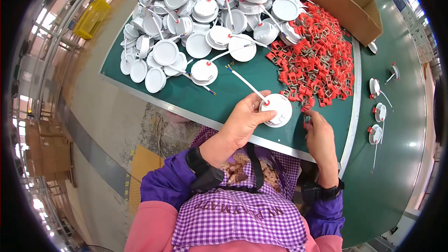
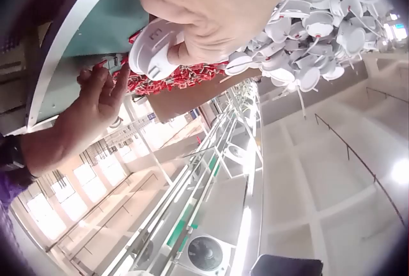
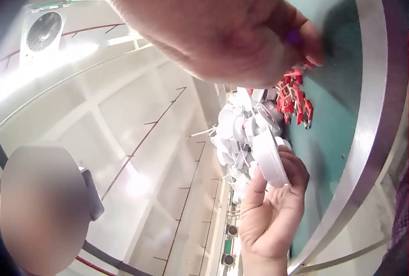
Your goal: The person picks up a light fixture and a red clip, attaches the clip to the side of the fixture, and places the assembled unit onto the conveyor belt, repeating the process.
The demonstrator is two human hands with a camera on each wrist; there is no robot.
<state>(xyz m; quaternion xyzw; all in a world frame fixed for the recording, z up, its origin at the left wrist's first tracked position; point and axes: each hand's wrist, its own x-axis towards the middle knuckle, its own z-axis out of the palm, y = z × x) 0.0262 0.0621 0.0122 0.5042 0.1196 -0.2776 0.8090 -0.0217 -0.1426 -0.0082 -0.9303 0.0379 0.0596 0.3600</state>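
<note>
Looks like a factory assembly floor, judging by matching white discs (image 1: 198, 45) heaped beyond the left hand (image 1: 240, 122), red clips (image 1: 322, 58) massed beyond the right hand (image 1: 322, 139), and (well left of both) a yellow crate (image 1: 92, 17) and cardboard cartons (image 1: 55, 151).

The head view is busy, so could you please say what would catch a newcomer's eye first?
Probably the heap of red pieces on the green table, right of the large pile of white round units. Below both, the left hand holds one white unit, its cable pointing up-left.
</note>
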